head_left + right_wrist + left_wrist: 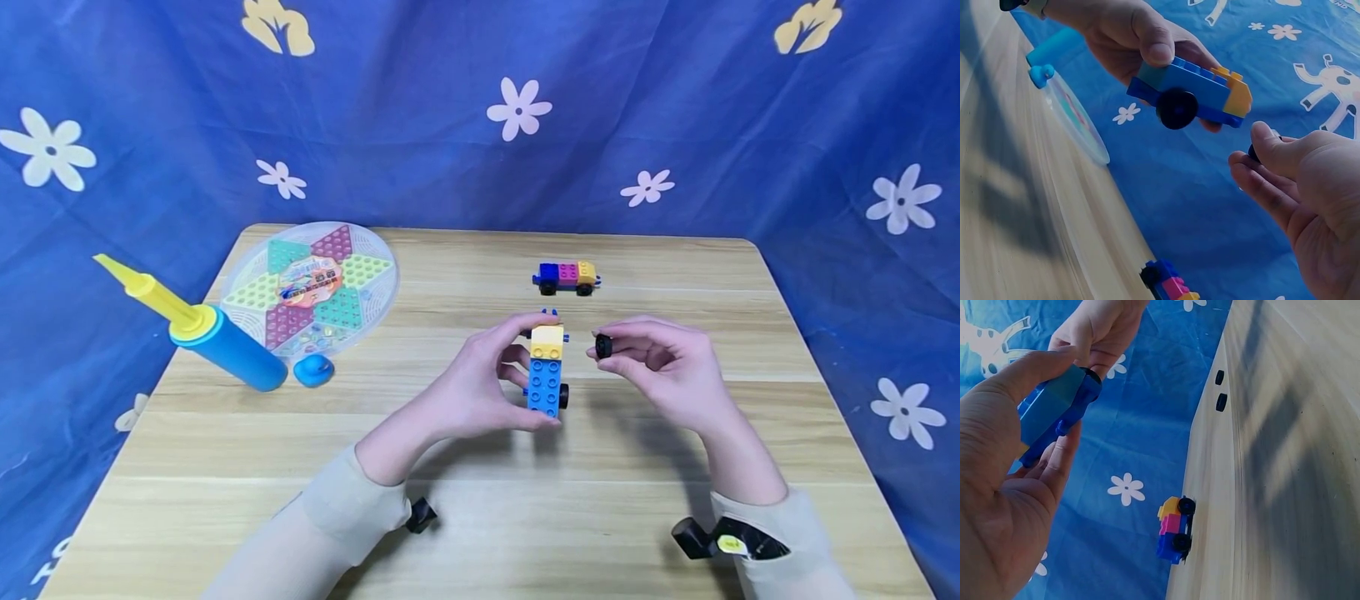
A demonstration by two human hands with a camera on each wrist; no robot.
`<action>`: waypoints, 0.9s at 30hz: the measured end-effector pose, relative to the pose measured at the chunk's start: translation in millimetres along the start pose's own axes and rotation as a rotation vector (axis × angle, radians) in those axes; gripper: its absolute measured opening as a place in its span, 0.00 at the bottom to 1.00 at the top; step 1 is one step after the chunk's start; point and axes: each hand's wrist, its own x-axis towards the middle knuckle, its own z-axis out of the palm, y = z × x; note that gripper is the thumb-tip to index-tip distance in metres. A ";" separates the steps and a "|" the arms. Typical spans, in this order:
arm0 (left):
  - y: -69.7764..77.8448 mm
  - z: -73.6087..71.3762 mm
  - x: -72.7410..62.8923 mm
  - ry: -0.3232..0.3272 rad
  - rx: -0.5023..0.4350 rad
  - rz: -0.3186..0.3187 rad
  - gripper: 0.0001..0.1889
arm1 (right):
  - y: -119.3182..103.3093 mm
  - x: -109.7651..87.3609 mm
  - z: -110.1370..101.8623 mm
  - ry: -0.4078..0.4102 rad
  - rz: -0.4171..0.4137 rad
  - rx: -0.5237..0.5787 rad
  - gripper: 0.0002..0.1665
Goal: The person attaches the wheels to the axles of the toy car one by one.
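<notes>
My left hand (480, 379) grips a toy block car (545, 385) above the table, thumb at its rear end and fingers round the front and far side. Its body is blue with a yellow front block. A black wheel (1177, 108) sits on the rear of the side facing my right hand. Further forward on that side, a bare blue axle peg (566, 338) sticks out. Between thumb and fingertips my right hand (667, 367) pinches a loose black wheel (603, 347), held a short gap from that peg. My right thumb mostly hides this wheel in the right wrist view.
A second block car (567, 277), blue, pink and yellow, stands behind on the wooden table (465, 275). Two black wheels (1220, 402) lie on the table. At left are a round Chinese checkers board (384, 250), a blue-and-yellow hand pump (240, 354) and a small blue toy (313, 370).
</notes>
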 end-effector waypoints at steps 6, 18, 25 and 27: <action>0.6 1.9 0.6 -0.010 -0.006 0.009 0.58 | 0.9 4.5 6.6 -0.009 0.025 -0.009 0.27; 1.5 4.9 3.5 -0.029 -0.016 0.016 0.57 | 4.8 11.3 17.2 0.012 0.042 -0.036 0.20; -1.2 5.3 3.3 -0.046 -0.071 -0.018 0.58 | 6.1 11.6 19.1 0.019 0.052 -0.026 0.18; -1.8 5.2 3.3 -0.048 -0.082 -0.020 0.58 | 6.3 11.6 19.7 0.022 0.058 -0.026 0.19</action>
